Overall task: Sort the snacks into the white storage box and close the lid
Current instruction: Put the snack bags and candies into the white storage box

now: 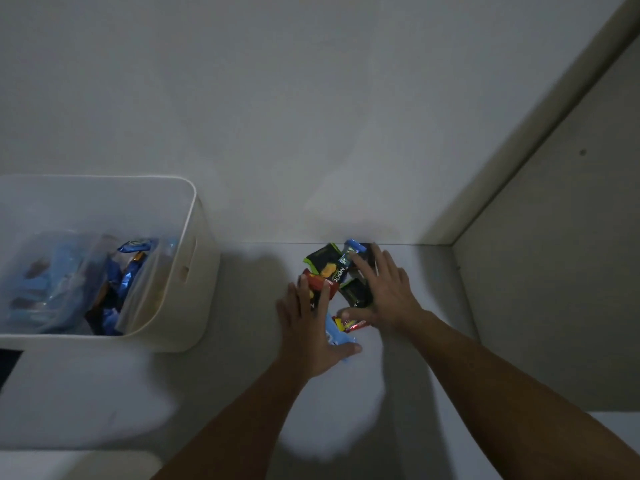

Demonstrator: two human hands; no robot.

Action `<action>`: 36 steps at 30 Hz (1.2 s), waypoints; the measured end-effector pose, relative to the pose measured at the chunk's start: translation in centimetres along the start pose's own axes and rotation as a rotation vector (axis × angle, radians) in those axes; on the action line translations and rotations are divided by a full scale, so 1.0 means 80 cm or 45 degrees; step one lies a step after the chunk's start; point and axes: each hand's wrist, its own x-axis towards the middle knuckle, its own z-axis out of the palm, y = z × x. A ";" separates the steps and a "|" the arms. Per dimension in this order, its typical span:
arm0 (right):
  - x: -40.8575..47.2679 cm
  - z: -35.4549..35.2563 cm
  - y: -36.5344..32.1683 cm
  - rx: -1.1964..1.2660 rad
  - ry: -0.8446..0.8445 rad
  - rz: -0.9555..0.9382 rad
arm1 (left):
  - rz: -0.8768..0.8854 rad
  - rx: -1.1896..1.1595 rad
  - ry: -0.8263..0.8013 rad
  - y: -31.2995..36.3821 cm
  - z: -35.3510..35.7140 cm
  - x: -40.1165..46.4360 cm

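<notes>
Snacks (341,282) lie in a small pile on the white shelf (346,393), close to the back wall and well apart from the white storage box (194,271), which sits open on the left. The box already has blue packets (124,271) inside. No lid shows anywhere in view.

Both hands are on the pile. The left hand (313,332) lies flat with fingers spread, pressing on a red packet (320,284) and a light blue packet (337,337). The right hand (384,289) is spread too, covering a dark packet (356,292), with its thumb by a small red and yellow sweet (349,324). Neither hand has closed around anything yet; they are open and touching.

The job right now looks like scooping the pile together. To do it well, push the two hands toward each other so the packets bunch up in the middle. Slide the fingers under the bottom ones, because flat packets are slippery and hard to pinch. The green and black packet (320,259) and the blue one (351,251) at the back could get left behind, so reach past them first. Squeeze softly, so nothing inside gets crushed. Then lift the whole bunch up high enough to clear the tall box wall.
</notes>
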 end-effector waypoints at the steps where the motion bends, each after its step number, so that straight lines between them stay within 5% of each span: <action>1: 0.008 0.000 0.002 -0.036 0.002 -0.038 | 0.003 -0.006 0.018 -0.003 0.001 0.005; 11: 0.030 0.009 0.016 -0.079 0.028 -0.053 | 0.100 0.078 0.420 -0.035 -0.006 0.045; 25: -0.020 0.020 0.026 -0.072 0.338 0.164 | 0.157 0.129 0.493 -0.051 -0.018 0.043; 36: -0.040 0.040 0.001 -0.009 0.424 0.308 | 0.095 -0.166 0.466 -0.016 -0.039 0.077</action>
